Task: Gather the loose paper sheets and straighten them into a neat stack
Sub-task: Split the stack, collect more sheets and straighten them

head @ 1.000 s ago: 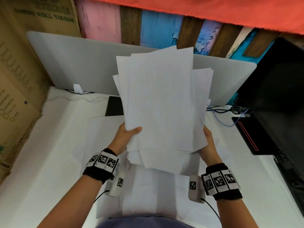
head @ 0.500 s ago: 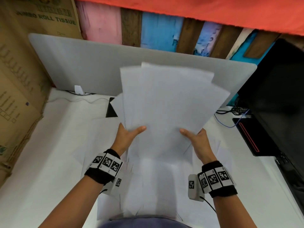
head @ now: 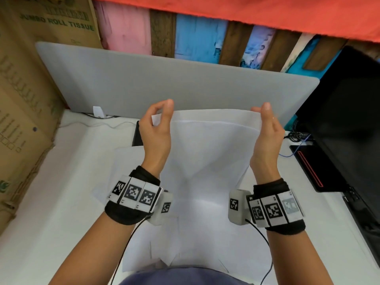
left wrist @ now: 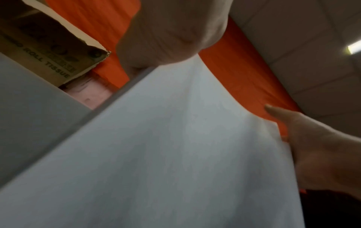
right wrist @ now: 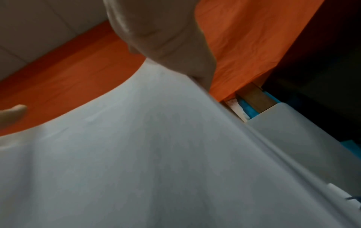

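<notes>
1. The paper stack point(head: 213, 153) stands upright over loose sheets point(head: 195, 233) at the white table's point(head: 41, 202) middle.
2. The left hand point(head: 156, 132) grips its left edge, fingers curled.
3. The right hand point(head: 266, 140) pinches its right edge between thumb and straight fingers.

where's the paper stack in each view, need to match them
head: paper stack at centre, upright between left hand and right hand
left wrist: paper stack fills the bottom and centre
right wrist: paper stack fills the bottom and left
shared landmark: orange cloth above, in all three
</notes>
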`<state>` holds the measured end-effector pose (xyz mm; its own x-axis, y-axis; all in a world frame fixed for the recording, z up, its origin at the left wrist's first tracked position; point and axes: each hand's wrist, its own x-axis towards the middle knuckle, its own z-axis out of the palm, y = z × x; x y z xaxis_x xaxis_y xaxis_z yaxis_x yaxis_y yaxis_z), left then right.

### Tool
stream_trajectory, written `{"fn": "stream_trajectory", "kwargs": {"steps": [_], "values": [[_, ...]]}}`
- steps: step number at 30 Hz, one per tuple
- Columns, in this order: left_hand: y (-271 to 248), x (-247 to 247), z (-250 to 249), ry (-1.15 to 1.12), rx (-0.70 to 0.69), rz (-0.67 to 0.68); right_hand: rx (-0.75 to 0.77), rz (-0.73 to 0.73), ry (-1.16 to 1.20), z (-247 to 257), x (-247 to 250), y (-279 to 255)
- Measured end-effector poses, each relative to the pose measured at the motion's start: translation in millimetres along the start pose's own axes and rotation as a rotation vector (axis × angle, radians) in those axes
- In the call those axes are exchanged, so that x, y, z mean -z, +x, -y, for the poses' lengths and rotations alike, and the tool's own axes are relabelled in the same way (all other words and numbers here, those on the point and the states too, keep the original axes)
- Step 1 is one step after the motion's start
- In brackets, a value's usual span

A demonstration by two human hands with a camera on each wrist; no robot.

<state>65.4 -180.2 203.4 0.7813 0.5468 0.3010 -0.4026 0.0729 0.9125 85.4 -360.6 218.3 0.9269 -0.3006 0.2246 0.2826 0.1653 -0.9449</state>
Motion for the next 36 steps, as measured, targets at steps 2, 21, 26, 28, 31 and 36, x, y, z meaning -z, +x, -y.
{"fn": "stream_trajectory", "kwargs": {"steps": [2, 21, 26, 28, 31, 36], "values": [[-1, -3, -1, 0.007, 0.017, -0.051, 0.033, -0.065, 0.004, 1, -1, 0], [-41, 64, 98, 0.289, 0.492, 0.42, -0.56, 0.34, -0.284, -122, 54, -48], [-46, 76, 106, 0.25, 0.582, 0.495, -0.493, 0.21, -0.311, -119, 52, -42], [-42, 74, 100, 0.236, 0.575, 0.498, -0.465, 0.183, -0.263, -106, 49, -38], [-37, 65, 90, 0.214, 0.532, 0.405, -0.404, 0.188, -0.166, -87, 42, -34], [-29, 64, 70, 0.128, 0.411, 0.407, -0.349, 0.237, -0.12, -79, 41, -32]]}}
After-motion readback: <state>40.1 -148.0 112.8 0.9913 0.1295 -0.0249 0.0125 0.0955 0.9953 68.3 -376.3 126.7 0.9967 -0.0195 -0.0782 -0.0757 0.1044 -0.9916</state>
